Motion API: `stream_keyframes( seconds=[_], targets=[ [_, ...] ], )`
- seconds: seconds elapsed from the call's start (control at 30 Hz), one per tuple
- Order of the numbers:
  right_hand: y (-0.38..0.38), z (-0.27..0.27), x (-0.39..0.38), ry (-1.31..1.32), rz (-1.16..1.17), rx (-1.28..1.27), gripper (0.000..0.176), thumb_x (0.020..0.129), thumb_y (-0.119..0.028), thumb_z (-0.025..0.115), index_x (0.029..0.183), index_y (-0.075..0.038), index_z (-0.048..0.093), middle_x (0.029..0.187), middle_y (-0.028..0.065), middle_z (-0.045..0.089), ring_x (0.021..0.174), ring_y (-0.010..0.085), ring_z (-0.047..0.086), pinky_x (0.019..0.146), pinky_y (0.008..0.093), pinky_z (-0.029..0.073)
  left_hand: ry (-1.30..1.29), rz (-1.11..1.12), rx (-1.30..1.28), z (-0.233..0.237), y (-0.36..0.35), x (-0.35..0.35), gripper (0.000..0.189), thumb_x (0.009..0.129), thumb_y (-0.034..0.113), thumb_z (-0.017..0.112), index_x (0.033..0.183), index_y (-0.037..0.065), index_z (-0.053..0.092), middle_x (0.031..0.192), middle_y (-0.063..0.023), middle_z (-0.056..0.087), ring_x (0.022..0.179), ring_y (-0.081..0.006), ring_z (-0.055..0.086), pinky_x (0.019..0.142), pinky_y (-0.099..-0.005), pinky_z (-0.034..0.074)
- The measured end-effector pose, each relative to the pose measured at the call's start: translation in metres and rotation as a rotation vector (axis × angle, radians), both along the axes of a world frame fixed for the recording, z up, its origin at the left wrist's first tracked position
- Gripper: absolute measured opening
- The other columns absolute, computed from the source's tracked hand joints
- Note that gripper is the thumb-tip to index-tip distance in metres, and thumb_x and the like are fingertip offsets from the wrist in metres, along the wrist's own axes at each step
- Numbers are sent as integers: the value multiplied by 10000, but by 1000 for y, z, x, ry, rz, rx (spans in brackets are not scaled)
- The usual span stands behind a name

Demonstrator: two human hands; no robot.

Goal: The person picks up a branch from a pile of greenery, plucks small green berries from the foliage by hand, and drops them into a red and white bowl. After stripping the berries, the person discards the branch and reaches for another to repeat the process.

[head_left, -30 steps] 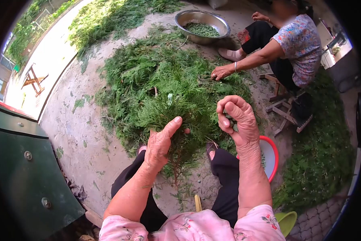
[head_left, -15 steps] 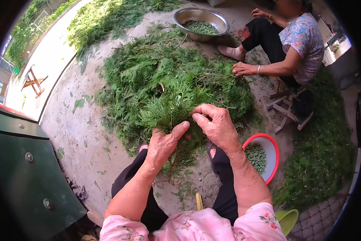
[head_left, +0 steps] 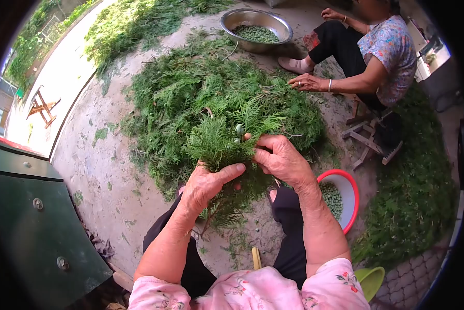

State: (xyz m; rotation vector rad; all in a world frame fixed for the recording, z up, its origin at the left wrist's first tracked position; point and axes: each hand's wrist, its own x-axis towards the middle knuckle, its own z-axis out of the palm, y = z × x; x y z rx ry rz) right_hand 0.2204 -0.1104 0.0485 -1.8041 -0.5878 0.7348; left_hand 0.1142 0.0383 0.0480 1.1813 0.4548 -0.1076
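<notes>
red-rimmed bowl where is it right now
Head view, lower right: the red-rimmed bowl sits on the ground beside the right knee, below-right of the right hand on the green sprig.

soft even daylight, overexposed glare on the pavement (head_left: 61,77) top left, fisheye warping, black vignette corners, sharp focus

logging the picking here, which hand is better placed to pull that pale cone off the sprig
Right, probably. The right hand has its fingers at the top of the sprig, beside the pale cone, and the red bowl sits to that side. The left hand is closed around the stem.
</notes>
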Motion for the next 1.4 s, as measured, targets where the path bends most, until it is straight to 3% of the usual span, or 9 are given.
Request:
stream_keyframes(
  seconds=[0.27, 0.6, 0.67, 0.77, 0.87, 0.97, 1.1, 1.17, 1.4],
  targets=[
    [0, -7, -4, 124, -122, 126, 163, 809, -148, 615, 888, -6, 632, 677, -27, 568, 593, 49, 443, 521, 260, 394, 47, 120, 210, -9, -1, 0, 235, 757, 85, 664, 964, -3, 594, 811, -55, 626, 628, -142, 567, 575, -279, 473],
    [1, 0, -6, 111, -101, 10, 203, 785, -175, 664, 887, -1, 634, 636, 22, 583, 504, 60, 442, 466, 277, 390, 109, 323, -193, -9, -1, 2, 248, 748, 43, 651, 986, 9, 589, 870, -72, 632, 657, -163, 591, 594, -291, 504],
    [0, -23, 1, -803, 19, 192, 186, 788, -150, 652, 908, -10, 630, 658, 21, 607, 513, 67, 470, 478, 282, 411, 100, 331, -180, -12, -2, 1, 249, 747, 39, 647, 988, 12, 592, 875, -69, 632, 680, -162, 595, 616, -293, 504],
    [1, -33, -4, -281, -91, 180, 152, 808, -148, 635, 910, -35, 640, 670, 10, 613, 527, 56, 480, 482, 259, 414, 1, 184, 158, -33, 0, -9, 275, 732, 65, 670, 996, 21, 609, 966, -46, 630, 786, -145, 595, 710, -285, 485],
    [2, -18, -10, 42, -136, 186, 128, 816, -149, 637, 889, -45, 652, 671, -1, 618, 544, 36, 471, 479, 224, 398, 90, 220, 28, -20, -1, -4, 282, 729, 55, 678, 1001, 26, 610, 976, -58, 630, 792, -150, 601, 693, -285, 492],
    [0, -20, -10, -327, -65, 144, 120, 812, -143, 652, 874, -41, 661, 701, -17, 617, 550, 19, 469, 472, 199, 387, 225, 271, -168, -7, -2, 1, 294, 725, 40, 690, 1008, 34, 612, 991, -75, 629, 803, -159, 611, 667, -284, 502],
    [4, -18, -13, -113, -229, 178, 168, 773, -108, 678, 903, -6, 649, 709, 14, 609, 560, 70, 508, 486, 234, 409, 142, 283, -220, -11, -1, 3, 321, 719, 26, 695, 1024, 22, 595, 959, -79, 635, 814, -163, 614, 661, -291, 511],
    [9, -22, -14, -598, -310, 161, 231, 729, -79, 700, 931, 16, 640, 728, 63, 603, 592, 133, 539, 528, 268, 433, 53, 330, -277, -10, -3, 3, 329, 718, 23, 692, 1029, 10, 586, 937, -72, 639, 802, -163, 614, 672, -296, 513],
    [11, -22, -11, -386, -472, 176, 191, 750, -52, 679, 919, 27, 639, 734, 61, 596, 598, 129, 538, 540, 258, 435, 70, 372, -275, -18, -1, 1, 318, 724, -9, 671, 1026, 19, 577, 937, -70, 636, 770, -173, 621, 663, -298, 521]
  ],
)
